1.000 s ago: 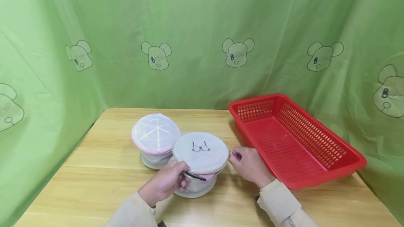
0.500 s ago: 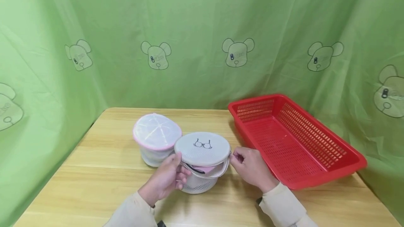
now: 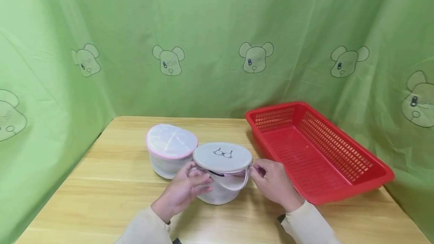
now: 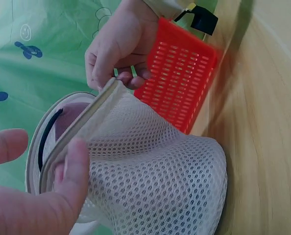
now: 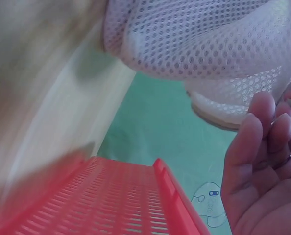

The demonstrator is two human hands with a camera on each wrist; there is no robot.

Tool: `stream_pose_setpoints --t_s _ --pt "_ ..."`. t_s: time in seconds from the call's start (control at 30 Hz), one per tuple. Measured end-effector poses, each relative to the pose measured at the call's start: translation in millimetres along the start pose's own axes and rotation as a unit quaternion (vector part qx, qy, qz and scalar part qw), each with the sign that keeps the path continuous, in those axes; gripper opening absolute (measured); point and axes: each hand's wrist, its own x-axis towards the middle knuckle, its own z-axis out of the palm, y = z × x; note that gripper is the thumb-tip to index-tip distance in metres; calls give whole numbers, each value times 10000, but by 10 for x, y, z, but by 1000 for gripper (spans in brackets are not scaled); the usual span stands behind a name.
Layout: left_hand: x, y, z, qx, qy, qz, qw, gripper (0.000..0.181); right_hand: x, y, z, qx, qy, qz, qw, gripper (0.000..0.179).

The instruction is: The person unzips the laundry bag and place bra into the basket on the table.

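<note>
Sleeved forearms [image 3: 312, 223] angled inward, a person's left hand [image 3: 181, 193], fingers loosely spread, touches a white mesh bag [image 3: 222, 163] mid-way across the worktop [image 3: 101, 199]; the right hand [image 3: 276, 182] pinches its right side. A pink-rimmed bag [image 3: 172, 148] stands just behind, a red basket [image 3: 306, 157] toward the right edge, green curtain [image 3: 210, 89] beyond the far edge.

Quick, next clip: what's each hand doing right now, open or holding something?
Left hand: open, beside the mesh bag.
Right hand: closed, pinching the mesh bag.

My right hand [image 5: 268, 178] pinches a white mesh bag [image 5: 199, 44] at its edge, near a slotted red basket [image 5: 126, 191], green curtain [image 5: 155, 115] behind.
</note>
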Motion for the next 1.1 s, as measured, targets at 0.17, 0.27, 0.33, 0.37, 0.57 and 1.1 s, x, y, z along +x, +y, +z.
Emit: stream_pose_setpoints --t_s 0.17,0.27,0.33,0.37,0.57,1.1 --pt "36 -15 22 -16 -71 22 10000 72 -31 -36 -31 61 73 -74 9999 32" --pt "70 -36 31 6 -223 83 9997 73 -57 -71 -18 153 -8 -169 9997 32" --pt "92 -53 38 48 -260 123 9996 73 -74 -101 -1 231 -76 -244 9994 32" --pt "102 -63 44 82 -241 148 9996 72 -81 -118 8 271 -103 -286 9992 32" --pt "131 -170 104 397 159 -63 9991 74 -127 -207 54 555 -238 -366 9975 34" --pt "144 -305 310 395 93 -337 9986 52 -147 -377 173 1372 -815 -845 9836 33"
